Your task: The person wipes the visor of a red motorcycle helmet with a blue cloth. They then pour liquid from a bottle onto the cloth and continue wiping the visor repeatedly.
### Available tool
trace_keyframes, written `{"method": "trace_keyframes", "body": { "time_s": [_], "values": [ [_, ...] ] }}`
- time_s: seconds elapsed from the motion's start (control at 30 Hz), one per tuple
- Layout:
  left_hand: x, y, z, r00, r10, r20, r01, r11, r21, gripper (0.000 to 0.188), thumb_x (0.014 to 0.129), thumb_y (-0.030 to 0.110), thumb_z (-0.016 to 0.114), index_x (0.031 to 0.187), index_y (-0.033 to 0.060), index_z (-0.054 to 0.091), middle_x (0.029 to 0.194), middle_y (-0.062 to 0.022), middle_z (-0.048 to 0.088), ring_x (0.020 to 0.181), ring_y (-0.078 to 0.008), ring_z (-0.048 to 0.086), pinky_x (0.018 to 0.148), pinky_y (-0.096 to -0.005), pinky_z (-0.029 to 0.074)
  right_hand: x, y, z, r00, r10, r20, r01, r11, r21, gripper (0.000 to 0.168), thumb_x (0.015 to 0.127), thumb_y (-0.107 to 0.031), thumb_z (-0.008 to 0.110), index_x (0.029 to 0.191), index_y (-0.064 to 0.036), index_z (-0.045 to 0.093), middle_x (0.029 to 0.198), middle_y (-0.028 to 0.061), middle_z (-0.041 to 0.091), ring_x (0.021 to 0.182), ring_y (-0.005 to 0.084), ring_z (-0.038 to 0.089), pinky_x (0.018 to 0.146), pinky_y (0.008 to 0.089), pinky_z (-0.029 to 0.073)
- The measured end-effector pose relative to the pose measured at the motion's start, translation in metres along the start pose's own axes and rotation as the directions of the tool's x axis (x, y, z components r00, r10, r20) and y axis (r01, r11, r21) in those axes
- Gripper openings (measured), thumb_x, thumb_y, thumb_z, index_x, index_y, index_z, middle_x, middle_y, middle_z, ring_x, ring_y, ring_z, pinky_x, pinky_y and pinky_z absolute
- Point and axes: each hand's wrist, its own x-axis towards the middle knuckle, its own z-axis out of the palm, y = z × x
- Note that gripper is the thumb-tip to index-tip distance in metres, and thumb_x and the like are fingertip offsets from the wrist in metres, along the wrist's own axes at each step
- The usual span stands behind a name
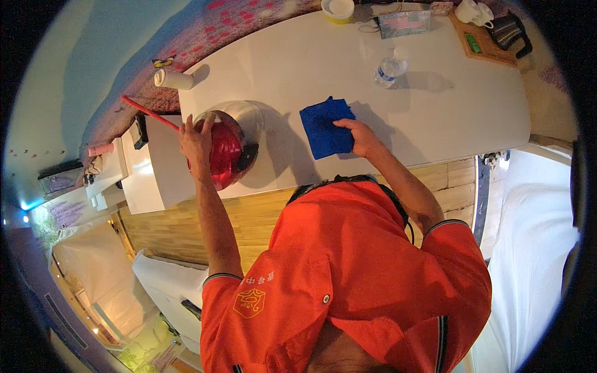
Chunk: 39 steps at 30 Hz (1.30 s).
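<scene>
My left hand (196,142) grips the upper left side of a glossy red rounded shell (226,151) at the table's left end, with the fingers spread over it. A dark patch sits on the shell's right side, and a pale round shape shows behind it; I cannot tell exactly what the object is. In my right hand (366,139) is a folded blue cloth (326,130), pinched at its right edge with the thumb on top. The cloth is held over the white table (289,84), apart from the red shell.
A red rod (151,113) slants from beyond the table towards my left hand. Farther off stand a white lidded cup (173,79), a clear plastic bottle (389,72) and a round bowl (337,10). A dark kettle (508,32) shares a wooden tray (489,55) with white cups (473,11).
</scene>
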Motion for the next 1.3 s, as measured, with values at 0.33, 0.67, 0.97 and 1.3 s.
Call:
{"method": "trace_keyframes", "body": {
  "time_s": [0.33,0.67,0.97,1.3],
  "values": [
    [-0.019,-0.017,-0.011,0.927,-0.321,0.196,0.351,0.925,-0.145,0.08,0.089,0.073,0.062,0.137,0.0093,0.069,0.134,-0.0236,0.066,0.126,-0.0405,0.062,0.107,-0.0488,0.047,0.054,0.023,0.05,0.987,0.122,0.107,-0.125,0.992,0.026,0.044,0.099,-0.029,0.068,0.135,-0.005,0.062,0.128,0.0154,0.072,0.111,0.0308,0.072,0.098,0.0496,0.059],
    [-0.074,-0.073,-0.04,0.927,-0.341,0.157,0.351,0.64,-0.684,0.048,0.099,0.027,0.073,0.137,-0.0018,0.066,0.142,-0.0142,0.065,0.129,-0.0231,0.06,0.111,-0.0364,0.045,0.109,0.058,0.097,0.97,0.195,0.144,-0.211,0.972,0.101,0.043,0.103,-0.032,0.061,0.138,-0.007,0.061,0.13,0.0128,0.071,0.114,0.03,0.071,0.101,0.0512,0.057],
    [-0.117,-0.123,-0.067,0.944,-0.287,0.165,0.297,0.514,-0.805,0.043,0.107,0.018,0.06,0.146,0.0014,0.059,0.15,-0.0121,0.059,0.136,-0.0218,0.053,0.116,-0.0362,0.041,0.109,0.081,0.166,0.909,0.226,0.349,-0.266,0.962,0.069,0.042,0.107,-0.037,0.053,0.135,-0.007,0.063,0.126,0.0121,0.073,0.109,0.0298,0.073,0.101,0.0499,0.058],
    [-0.103,-0.099,-0.066,0.927,-0.287,0.242,0.344,0.391,-0.854,0.04,0.104,0.024,0.065,0.135,-0.0019,0.068,0.135,-0.0135,0.068,0.124,-0.0222,0.061,0.109,-0.0361,0.046,0.041,0.102,0.232,0.995,0.07,0.07,-0.076,0.994,0.08,0.037,0.109,-0.032,0.048,0.124,-0.006,0.069,0.114,0.0089,0.076,0.105,0.0246,0.074,0.094,0.0423,0.061]
  ]
}}
